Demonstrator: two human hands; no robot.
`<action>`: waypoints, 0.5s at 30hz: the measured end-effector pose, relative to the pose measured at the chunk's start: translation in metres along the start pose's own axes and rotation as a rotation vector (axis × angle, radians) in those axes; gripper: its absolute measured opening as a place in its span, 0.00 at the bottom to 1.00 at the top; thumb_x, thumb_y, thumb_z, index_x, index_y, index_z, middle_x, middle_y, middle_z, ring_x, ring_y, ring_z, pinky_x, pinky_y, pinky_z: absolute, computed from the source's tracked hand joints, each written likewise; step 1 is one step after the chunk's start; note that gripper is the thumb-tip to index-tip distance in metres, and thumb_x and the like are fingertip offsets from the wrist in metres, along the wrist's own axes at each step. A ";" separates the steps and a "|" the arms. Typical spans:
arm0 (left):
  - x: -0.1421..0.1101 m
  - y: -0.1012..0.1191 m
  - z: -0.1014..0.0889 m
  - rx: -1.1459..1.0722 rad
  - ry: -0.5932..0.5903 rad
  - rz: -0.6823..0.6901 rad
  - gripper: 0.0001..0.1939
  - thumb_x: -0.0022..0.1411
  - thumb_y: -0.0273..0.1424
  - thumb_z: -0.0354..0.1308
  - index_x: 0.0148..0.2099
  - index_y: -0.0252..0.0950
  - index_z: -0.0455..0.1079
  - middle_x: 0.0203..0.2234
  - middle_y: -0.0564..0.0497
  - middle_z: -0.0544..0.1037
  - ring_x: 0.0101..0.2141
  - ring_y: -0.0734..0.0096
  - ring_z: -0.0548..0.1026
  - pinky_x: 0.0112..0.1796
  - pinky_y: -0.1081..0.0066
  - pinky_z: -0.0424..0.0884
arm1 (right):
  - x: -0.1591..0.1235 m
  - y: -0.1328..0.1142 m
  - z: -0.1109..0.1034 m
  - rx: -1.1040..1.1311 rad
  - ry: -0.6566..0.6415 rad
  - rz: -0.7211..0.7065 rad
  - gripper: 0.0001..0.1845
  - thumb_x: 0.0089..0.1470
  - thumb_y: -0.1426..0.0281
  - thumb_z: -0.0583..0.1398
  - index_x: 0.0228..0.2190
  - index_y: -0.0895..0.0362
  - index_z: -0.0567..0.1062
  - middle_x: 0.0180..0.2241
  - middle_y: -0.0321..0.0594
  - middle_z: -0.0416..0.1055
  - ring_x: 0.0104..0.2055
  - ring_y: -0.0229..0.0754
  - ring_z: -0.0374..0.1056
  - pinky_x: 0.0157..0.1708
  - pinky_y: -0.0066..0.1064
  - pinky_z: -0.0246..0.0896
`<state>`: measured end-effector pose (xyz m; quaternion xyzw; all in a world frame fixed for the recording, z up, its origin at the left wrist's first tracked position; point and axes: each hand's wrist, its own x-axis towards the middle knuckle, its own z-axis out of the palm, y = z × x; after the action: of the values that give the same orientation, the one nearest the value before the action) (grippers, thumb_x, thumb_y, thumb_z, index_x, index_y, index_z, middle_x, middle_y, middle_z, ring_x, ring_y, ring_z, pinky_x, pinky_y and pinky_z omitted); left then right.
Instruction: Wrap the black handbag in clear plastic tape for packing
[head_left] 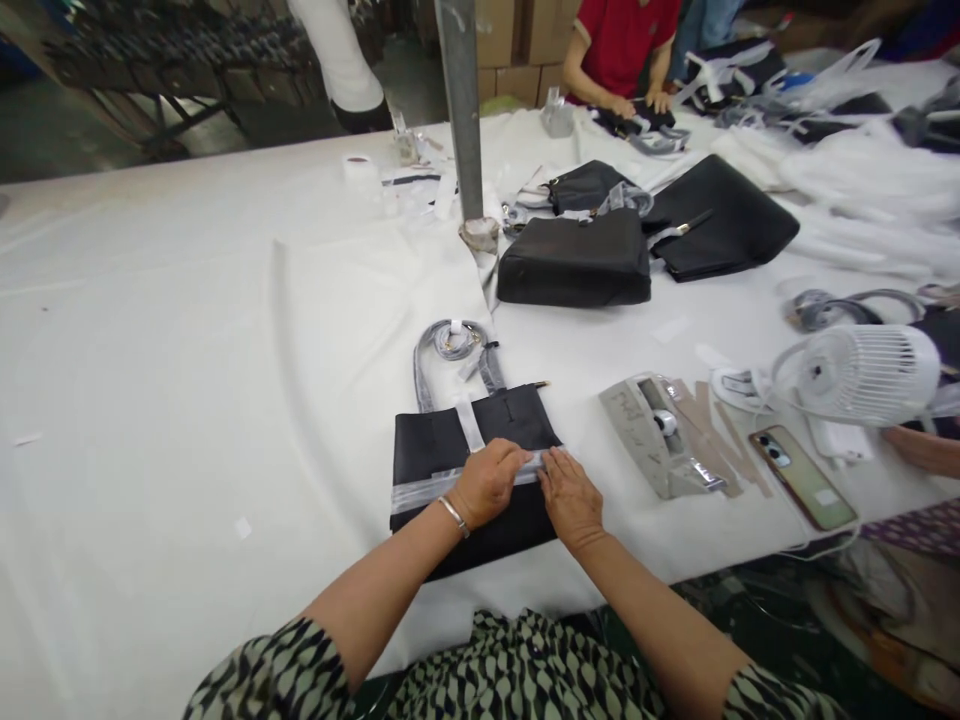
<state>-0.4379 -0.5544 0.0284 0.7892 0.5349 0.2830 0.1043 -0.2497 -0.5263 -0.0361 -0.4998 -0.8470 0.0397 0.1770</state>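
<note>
Right now, a black bag [431,445] is lying flat under both my hands, a clear plastic strip [420,492] crossing its front. My left hand [487,483] is resting on the strip right of the bag's middle, fingers curling; my right hand [571,495] is bending over the strip's right end. Whether either is pinching the plastic, I cannot tell. The bag is sitting near my edge of the white-covered desk [187,400]. To its right, a grey box [634,430], a phone [802,478] and a white fan [862,372] are lying or standing; beyond, more dark bags [574,258] are resting past a grey post [459,100]. Across, a person in red [626,45] is handling another bag. My bag's wrapped handles [422,368] are pointing away, slightly leftward; counting them, its long axis is running outward from me.
</note>
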 end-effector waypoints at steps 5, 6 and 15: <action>0.015 -0.012 0.054 -0.094 -0.152 0.107 0.12 0.64 0.24 0.43 0.46 0.32 0.66 0.37 0.45 0.74 0.37 0.69 0.70 0.40 0.68 0.71 | 0.001 -0.002 -0.003 0.073 -0.064 0.045 0.18 0.58 0.72 0.51 0.47 0.59 0.74 0.50 0.48 0.71 0.53 0.51 0.66 0.53 0.44 0.62; 0.014 -0.014 0.058 -0.107 -0.169 0.121 0.12 0.65 0.24 0.44 0.46 0.32 0.66 0.36 0.46 0.74 0.37 0.69 0.70 0.40 0.68 0.71 | 0.002 -0.002 -0.004 0.098 -0.071 0.059 0.18 0.58 0.72 0.51 0.47 0.59 0.74 0.50 0.48 0.71 0.53 0.51 0.65 0.53 0.44 0.62; 0.021 -0.019 0.061 -0.081 -0.346 0.184 0.18 0.66 0.26 0.43 0.56 0.35 0.61 0.49 0.45 0.71 0.48 0.65 0.65 0.51 0.64 0.64 | 0.021 0.028 -0.020 0.452 -0.150 0.220 0.20 0.53 0.76 0.52 0.46 0.54 0.74 0.47 0.40 0.73 0.49 0.46 0.65 0.53 0.41 0.61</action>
<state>-0.4131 -0.5194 -0.0238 0.8668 0.4228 0.1729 0.2001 -0.2286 -0.4963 -0.0187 -0.5321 -0.7681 0.2839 0.2153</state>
